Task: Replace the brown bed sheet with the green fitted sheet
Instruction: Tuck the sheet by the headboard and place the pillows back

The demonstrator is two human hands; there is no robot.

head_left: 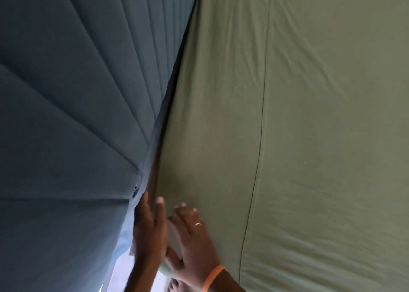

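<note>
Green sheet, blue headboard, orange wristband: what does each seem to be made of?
The green sheet looks like soft matte woven fabric, likely cotton: fine creases and a stitched seam show. The blue headboard looks like padded upholstery in matte cloth, with stitched channels puffing between seams. The orange wristband is thin and smooth, perhaps thread or rubber; too blurred to tell.

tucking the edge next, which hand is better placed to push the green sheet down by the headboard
Left. The left hand already sits at the gap beside the headboard; the right hand lies flat on the green sheet.
</note>
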